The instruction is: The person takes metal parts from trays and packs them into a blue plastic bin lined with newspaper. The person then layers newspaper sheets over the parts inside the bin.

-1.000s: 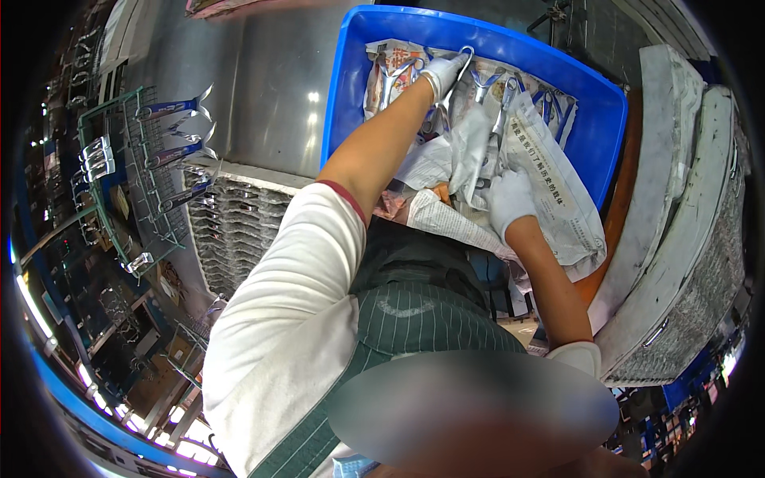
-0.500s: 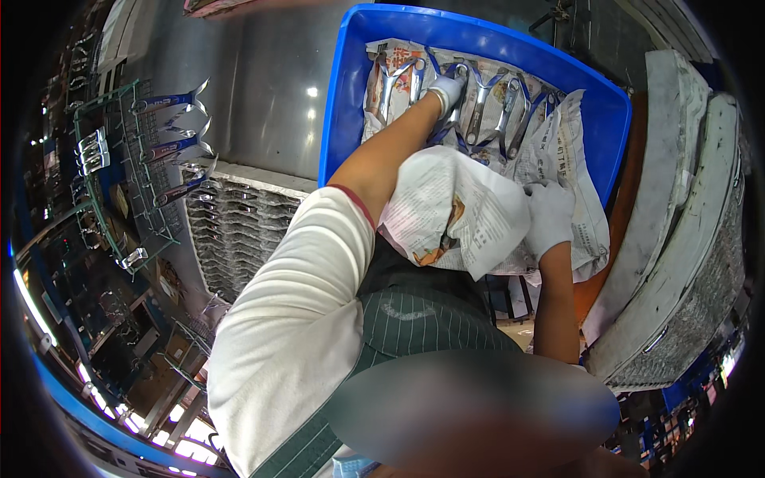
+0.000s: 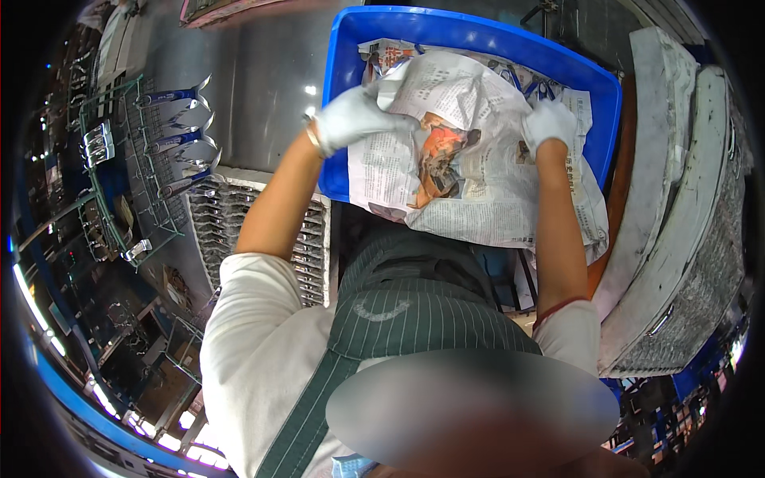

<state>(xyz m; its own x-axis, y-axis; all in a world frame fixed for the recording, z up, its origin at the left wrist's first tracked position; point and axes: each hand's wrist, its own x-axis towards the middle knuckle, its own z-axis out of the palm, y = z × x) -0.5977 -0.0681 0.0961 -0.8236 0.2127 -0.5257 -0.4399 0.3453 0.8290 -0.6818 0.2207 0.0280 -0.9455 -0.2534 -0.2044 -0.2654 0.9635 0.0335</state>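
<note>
A newspaper sheet (image 3: 486, 159) with an orange and dark picture lies spread over most of a blue plastic bin (image 3: 339, 56), its near part draping over the front rim. My white-gloved left hand (image 3: 358, 118) has its thumb stretched across the left part of the sheet. Its fingers are curled at the paper's edge and partly hidden. Closed on the sheet's right side is my right hand (image 3: 550, 123), also in a white glove. Dark-handled, shiny metal tools (image 3: 542, 88), wrench-like in shape, show beyond the sheet at the far right; the others are covered.
To the left, a green wire rack (image 3: 139, 151) holds several blue-handled metal tools (image 3: 171, 143). A tray with rows of metal pieces (image 3: 231, 231) sits beside the bin's near left corner. Pale, bulky slabs (image 3: 661, 207) stand along the right. A metal tabletop (image 3: 267, 80) extends left of the bin.
My left hand has come out from among the tools to the sheet's left edge. The bunched newspaper has been spread over the tools, and my right hand has moved farther into the bin.
</note>
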